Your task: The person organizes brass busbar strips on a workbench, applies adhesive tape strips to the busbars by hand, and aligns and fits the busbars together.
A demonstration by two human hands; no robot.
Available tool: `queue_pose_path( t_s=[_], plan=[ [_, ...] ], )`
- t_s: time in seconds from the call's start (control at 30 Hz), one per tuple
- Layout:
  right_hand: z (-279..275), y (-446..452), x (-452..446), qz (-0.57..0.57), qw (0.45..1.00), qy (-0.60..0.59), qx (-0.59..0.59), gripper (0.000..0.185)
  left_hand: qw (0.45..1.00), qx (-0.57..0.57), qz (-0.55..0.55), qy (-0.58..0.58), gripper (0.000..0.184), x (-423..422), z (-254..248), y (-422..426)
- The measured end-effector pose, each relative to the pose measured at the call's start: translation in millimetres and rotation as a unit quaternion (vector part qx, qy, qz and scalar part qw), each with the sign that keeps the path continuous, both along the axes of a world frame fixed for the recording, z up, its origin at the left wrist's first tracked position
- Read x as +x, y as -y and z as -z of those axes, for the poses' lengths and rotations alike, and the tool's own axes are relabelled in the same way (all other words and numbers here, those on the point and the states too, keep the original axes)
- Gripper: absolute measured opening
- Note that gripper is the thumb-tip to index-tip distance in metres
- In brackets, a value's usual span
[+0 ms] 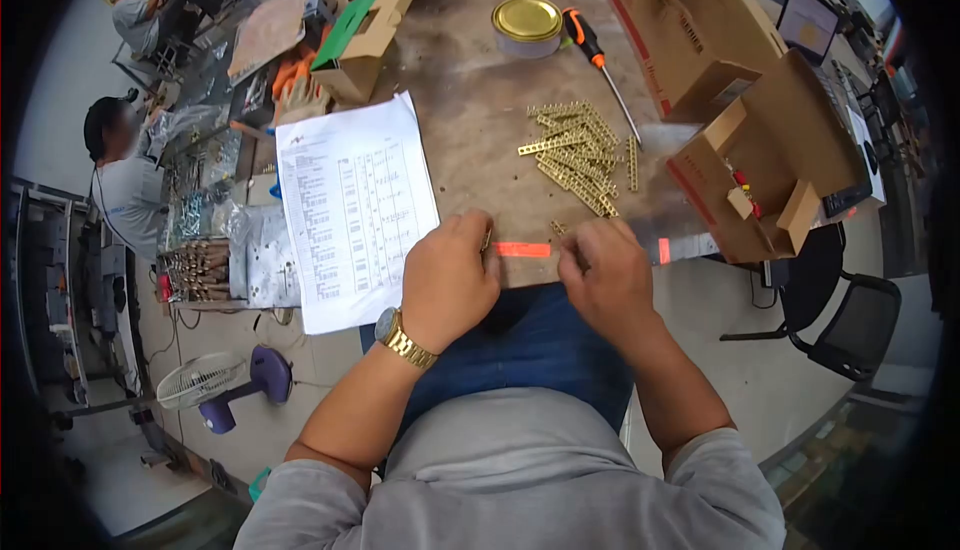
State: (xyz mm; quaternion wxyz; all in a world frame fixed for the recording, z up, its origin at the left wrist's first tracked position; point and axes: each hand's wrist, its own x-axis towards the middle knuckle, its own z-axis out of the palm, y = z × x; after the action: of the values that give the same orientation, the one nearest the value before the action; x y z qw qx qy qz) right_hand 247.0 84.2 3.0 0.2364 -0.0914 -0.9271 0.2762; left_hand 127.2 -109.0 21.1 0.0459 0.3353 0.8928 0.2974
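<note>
Hands number two, set apart at the tabletop's (470, 80) near edge: left hand (450, 275) closed on one brass piece (487, 240); right hand (605, 275) curled, one small fitting (559, 229) at its fingertips, grip unclear. Brass strips (575, 145) lie heaped ahead, overlapping, exact count unclear. One screwdriver (597, 50), one tin (527, 28) beyond. Bare surface separates heap from papers (355, 210).

Perforated brass strips (578, 155), loosely piled, flat
</note>
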Motion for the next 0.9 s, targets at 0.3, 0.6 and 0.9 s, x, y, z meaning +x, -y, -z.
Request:
queue_pose_path(
  t_s=[0.3,0.6,0.9],
  plan=[
    [4,-9,8,-0.033,0.997,0.025,-0.067,0.02,0.991,-0.026,0.075,0.108,0.045,-22,-20,9],
    [9,18,-14,-0.084,0.995,0.012,-0.059,0.028,0.992,-0.066,0.064,0.092,0.048,-19,-18,-1],
    [6,19,-21,-0.102,0.993,0.029,-0.06,0.041,0.989,-0.061,0.073,0.115,0.049,-22,-19,-2]
  ],
)
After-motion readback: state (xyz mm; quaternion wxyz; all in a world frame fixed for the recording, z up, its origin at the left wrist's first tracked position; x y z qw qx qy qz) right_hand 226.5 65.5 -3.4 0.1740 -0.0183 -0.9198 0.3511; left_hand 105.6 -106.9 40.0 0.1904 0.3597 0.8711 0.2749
